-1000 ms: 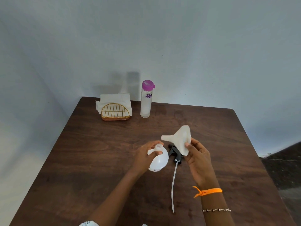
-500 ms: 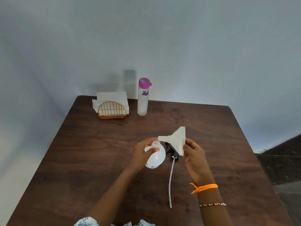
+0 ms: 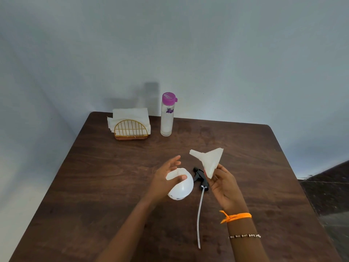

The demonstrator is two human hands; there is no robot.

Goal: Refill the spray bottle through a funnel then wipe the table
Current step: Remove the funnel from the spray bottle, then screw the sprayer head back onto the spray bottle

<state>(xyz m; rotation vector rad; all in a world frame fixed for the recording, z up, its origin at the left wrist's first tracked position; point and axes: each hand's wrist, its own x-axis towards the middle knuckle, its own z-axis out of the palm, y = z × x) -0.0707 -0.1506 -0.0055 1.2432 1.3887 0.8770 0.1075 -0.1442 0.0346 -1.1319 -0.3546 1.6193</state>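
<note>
Head view is showing a white spray bottle (image 3: pixel 180 187) sitting uncapped near the middle of the brown counter (image 3: pixel 105 186); what is inside it cannot be told. The left hand (image 3: pixel 166 176) is resting its thumb against the bottle's neck, its fingers (image 3: pixel 175 160) spread apart and straight. The right hand (image 3: pixel 223 184) is pinching the rim of a white funnel (image 3: pixel 208 160), which is hanging in the air just right of the bottle, spout pointing left. The black sprayer head (image 3: pixel 201 177) with its long tube (image 3: pixel 199 216) is lying on the counter between the hands. At the far edge a clear bottle with a purple cap (image 3: pixel 167 115) is standing upright, just beside a wire holder of napkins (image 3: pixel 130 123). Bare counter is stretching out left of the bottle and towards the right edge.
</note>
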